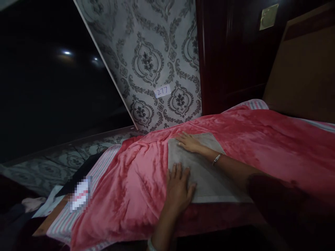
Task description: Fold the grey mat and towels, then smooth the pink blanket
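Note:
A flat grey cloth (pixel 209 181) lies spread on a pink plush blanket (pixel 138 184). My left hand (pixel 180 188) rests palm down on the cloth's near left edge, its fingers spread and pointing away from me. Farther back, my right hand (pixel 190 142) lies flat near the cloth's far left corner, fingers stretched to the left. Both palms touch the fabric and neither hand grips anything. My right forearm crosses above the cloth and hides part of its right side.
Beneath the blanket shows a striped sheet (pixel 62 219) on a wooden board (pixel 49 218). A large dark screen (pixel 57 76) stands at the left. Behind are patterned wallpaper (pixel 146 42) with a paper label reading 277 (pixel 162 91), and a brown board (pixel 303 69) at the right.

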A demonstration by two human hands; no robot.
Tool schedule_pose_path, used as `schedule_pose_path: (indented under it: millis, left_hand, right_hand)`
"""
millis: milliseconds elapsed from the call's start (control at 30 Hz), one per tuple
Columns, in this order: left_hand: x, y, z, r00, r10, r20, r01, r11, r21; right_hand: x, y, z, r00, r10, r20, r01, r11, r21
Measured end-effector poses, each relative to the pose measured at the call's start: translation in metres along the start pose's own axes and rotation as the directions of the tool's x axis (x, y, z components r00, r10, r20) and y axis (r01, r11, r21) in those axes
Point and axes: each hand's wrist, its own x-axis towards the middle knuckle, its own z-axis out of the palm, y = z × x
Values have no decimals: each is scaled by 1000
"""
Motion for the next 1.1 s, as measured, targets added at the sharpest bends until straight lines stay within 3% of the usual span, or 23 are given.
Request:
schedule_pose_path:
  millis: [100, 267, 500, 667, 733, 800, 900, 967, 1033, 1100]
  left_hand:
    - [3, 0, 13, 999, -26, 23, 26, 1000, 5]
    - [-12, -5, 31, 997, 5, -76, -5, 1000, -6]
    - [-42, -4, 46, 975, 36, -221, -34, 999, 14]
    - [-62, -7, 51, 950, 62, -305, -71, 997, -18]
    - [-66, -13, 54, 941, 100, -324, -125, 990, -57]
    - [-68, -20, 59, 906, 92, -412, -158, 979, -128]
    - [-68, -27, 63, 786, -26, -618, -154, 960, -236]
    - [-65, -30, 58, 716, -78, -694, -165, 947, -277]
    - [-60, -31, 46, 695, -94, -713, -191, 932, -309]
    - [-51, -33, 32, 702, -113, -704, -209, 912, -354]
  right_hand:
    - [17, -9, 18, 993, -68, 98, 70, 997, -16]
    - [22, 1, 41, 984, -82, 159, 80, 997, 21]
    - [22, 5, 37, 979, -93, 184, 86, 995, 46]
    - [16, -11, 30, 980, -72, 188, 71, 997, 12]
    - [4, -26, 30, 969, -159, 191, 158, 987, 21]
    - [-17, -45, 33, 936, -293, 194, 285, 956, 68]
    - [-60, -77, 39, 872, -446, 201, 416, 893, 174]
    - [-89, -95, 42, 826, -526, 203, 479, 845, 240]
    - [-112, -108, 42, 772, -611, 176, 547, 779, 308]
    - [-127, -110, 35, 731, -673, 113, 580, 701, 415]
